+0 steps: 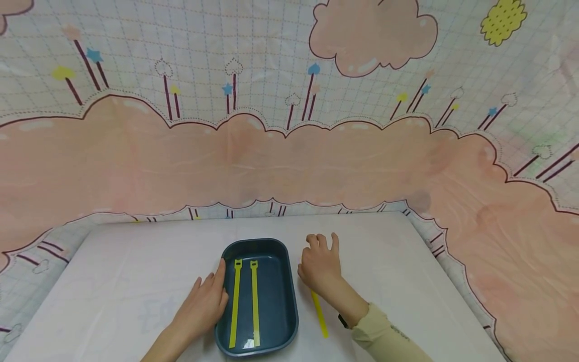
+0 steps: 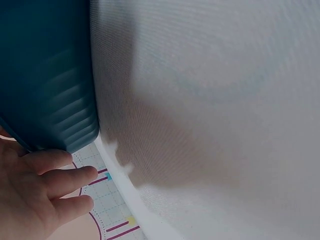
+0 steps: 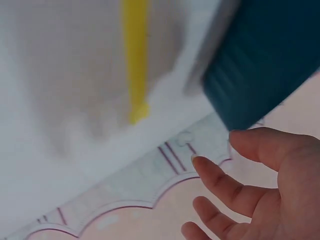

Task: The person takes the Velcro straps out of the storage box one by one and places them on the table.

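A dark blue rectangular tray (image 1: 276, 301) holds two flat yellow straps with slotted heads, like cable ties: one at the left (image 1: 235, 306), the other nearer the middle (image 1: 255, 306). My left hand (image 1: 203, 304) rests against the tray's left side with its fingers extended. A third yellow strap (image 1: 319, 317) lies on the table right of the tray. Above that strap's far end is my right hand (image 1: 320, 264), hiding part of it in the head view. In the right wrist view the thumb and fingers are loosely bent and apart, with the strap (image 3: 136, 55) beyond them, not held.
The table (image 1: 149, 266) has a white cover. A patterned cloth (image 1: 271, 166) with pink clouds hangs behind it and along its sides. The tray's outer wall (image 3: 265, 65) stands close to the right hand.
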`<state>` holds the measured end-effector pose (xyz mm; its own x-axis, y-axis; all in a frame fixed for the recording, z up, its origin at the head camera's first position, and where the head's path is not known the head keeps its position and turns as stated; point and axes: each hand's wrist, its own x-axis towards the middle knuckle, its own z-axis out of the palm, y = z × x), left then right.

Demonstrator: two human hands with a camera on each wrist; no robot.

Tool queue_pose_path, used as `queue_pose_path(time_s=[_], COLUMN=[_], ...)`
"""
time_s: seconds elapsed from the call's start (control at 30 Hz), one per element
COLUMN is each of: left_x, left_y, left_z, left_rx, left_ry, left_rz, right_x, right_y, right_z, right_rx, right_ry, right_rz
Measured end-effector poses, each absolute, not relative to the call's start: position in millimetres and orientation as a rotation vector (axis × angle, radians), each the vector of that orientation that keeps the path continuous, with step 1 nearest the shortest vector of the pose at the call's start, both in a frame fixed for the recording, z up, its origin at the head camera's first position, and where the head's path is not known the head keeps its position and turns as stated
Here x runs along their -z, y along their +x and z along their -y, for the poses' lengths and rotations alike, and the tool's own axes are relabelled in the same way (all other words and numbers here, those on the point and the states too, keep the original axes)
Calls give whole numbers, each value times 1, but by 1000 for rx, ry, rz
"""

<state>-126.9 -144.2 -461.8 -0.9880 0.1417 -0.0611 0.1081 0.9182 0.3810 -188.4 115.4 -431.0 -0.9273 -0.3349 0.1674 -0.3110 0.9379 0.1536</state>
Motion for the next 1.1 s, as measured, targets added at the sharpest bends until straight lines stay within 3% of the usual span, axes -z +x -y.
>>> queue_pose_path(time_s=[1.1], left_x=[459], left_y=[-123], left_z=[142], left_rx=[-567], left_ry=[206], left_rz=[-2997], right_x=[414], right_y=[-182], right_z=[-54], right_rx=[303], right_ry=[708], right_rz=[2782])
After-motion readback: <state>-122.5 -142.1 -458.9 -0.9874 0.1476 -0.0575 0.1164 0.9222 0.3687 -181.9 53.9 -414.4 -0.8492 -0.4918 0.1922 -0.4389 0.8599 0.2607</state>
